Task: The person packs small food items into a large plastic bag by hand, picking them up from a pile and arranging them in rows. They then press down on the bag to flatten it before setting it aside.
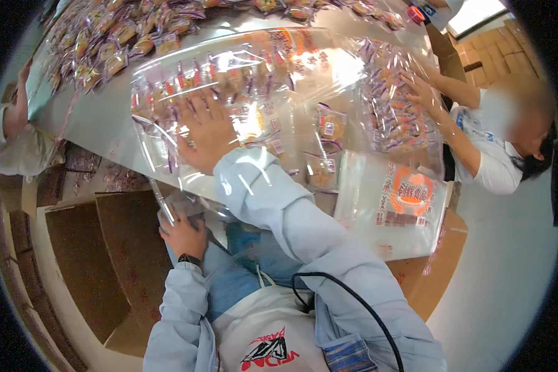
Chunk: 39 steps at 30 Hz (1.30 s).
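A large clear plastic bag (319,53) with orange print lies across the table, holding rows of small wrapped cakes (229,74). My right hand (208,133) is open, fingers spread flat over the packets at the bag's left part; glare streaks cross hand and sleeve, so it appears to be under the film. Lower down, by my lap, my left hand (183,234) curls its fingers round the loose plastic at the bag's near edge. Two single wrapped cakes (330,126) lie near the middle. A flat printed bag (390,204) sits at the table's near right edge.
Many wrapped cakes (115,46) are heaped at the table's far left. A co-worker (487,149) at right has both hands on another row of packets (394,102). Open cardboard boxes (105,260) stand below the table; another person's arm (18,111) is at left.
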Available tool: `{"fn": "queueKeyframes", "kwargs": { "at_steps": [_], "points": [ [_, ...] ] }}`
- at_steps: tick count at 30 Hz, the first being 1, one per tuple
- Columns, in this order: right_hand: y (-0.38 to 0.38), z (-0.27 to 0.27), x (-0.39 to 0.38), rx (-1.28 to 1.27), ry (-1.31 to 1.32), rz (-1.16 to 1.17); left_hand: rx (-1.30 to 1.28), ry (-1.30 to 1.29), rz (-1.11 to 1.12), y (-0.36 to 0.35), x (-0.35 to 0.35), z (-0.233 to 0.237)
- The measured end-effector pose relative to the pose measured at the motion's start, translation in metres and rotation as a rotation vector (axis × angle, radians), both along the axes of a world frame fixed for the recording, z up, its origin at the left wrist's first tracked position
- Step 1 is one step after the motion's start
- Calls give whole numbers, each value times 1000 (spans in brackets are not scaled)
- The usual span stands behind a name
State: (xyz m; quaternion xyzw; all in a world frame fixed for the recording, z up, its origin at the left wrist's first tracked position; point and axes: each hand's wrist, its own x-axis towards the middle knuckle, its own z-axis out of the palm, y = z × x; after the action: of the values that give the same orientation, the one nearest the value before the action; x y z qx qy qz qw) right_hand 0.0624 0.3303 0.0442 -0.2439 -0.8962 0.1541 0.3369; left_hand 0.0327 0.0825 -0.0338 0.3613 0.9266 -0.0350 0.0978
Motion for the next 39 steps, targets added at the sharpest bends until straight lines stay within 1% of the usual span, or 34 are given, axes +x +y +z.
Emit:
{"fn": "queueKeyframes", "kwargs": {
  "at_steps": [1, 4, 5, 8, 9, 10, 12, 13, 15, 16, 18, 19, 20, 21, 23, 26, 27, 29, 30, 31, 32, 34, 35, 38, 39],
  "points": [
    [-3, 1, 1, -37, -28, 2, 12, -45, 4, 1, -2, 2],
    [-7, 15, 5, 74, -43, -15, 124, -55, 33, 1, -1, 4],
    [-8, 19, 9, 84, -15, 8, 159, -48, 40, -5, -2, -5],
    [-21, 30, 22, -26, -50, -3, 327, -103, 31, -20, -8, -8],
    [-23, 30, 23, 80, -20, -63, 406, -48, 20, -24, -8, -4],
    [-24, 24, 27, 116, 72, -39, 556, -246, 105, -31, -16, -6],
    [-26, 20, 27, -23, 16, 8, 858, -649, 272, -43, -34, -12],
    [-27, 22, 29, -247, 1, 5, 1042, -767, 376, -35, -33, 6],
    [-32, 31, 30, -693, -40, -6, 1225, -963, 437, -19, -36, 52],
    [-39, 36, 27, -693, -5, -57, 1317, -1057, 467, -13, -38, 76],
    [-51, 44, 18, -688, 70, -162, 1303, -1127, 325, -3, -39, 113],
    [-52, 24, 8, -417, 273, -105, 1266, -1090, 205, 0, -31, 132],
    [-57, 26, 6, -392, 326, -57, 1211, -1056, 87, 3, -20, 147],
    [-63, 29, 5, -365, 381, -9, 1148, -1021, 37, 2, -13, 157],
    [-65, 10, 6, -444, 413, 48, 1018, -950, -63, -5, 1, 168],
    [-63, -6, 19, -516, 285, 293, 1013, -825, 33, -17, 17, 163],
    [-62, -20, 21, -727, 349, 440, 1042, -791, 69, -21, 22, 154],
    [-63, -28, 21, -670, 266, 443, 1108, -717, 140, -30, 29, 133],
    [-62, -30, 19, -642, 227, 445, 1109, -721, 167, -33, 27, 135],
    [-64, -33, 13, -724, 344, 433, 1113, -725, 192, -35, 25, 137],
    [-64, -33, 12, -700, 325, 377, 1118, -731, 215, -37, 24, 139],
    [-67, -21, 5, -652, 297, 262, 1157, -652, 232, -38, 21, 138],
    [-71, -14, 0, -702, 372, 258, 1174, -612, 237, -38, 19, 137],
    [-71, 1, 2, -267, 245, 139, 1190, -602, 274, -41, 21, 135],
    [-68, 0, 4, -176, 247, 148, 1194, -570, 263, -43, 21, 132]
  ]
}}
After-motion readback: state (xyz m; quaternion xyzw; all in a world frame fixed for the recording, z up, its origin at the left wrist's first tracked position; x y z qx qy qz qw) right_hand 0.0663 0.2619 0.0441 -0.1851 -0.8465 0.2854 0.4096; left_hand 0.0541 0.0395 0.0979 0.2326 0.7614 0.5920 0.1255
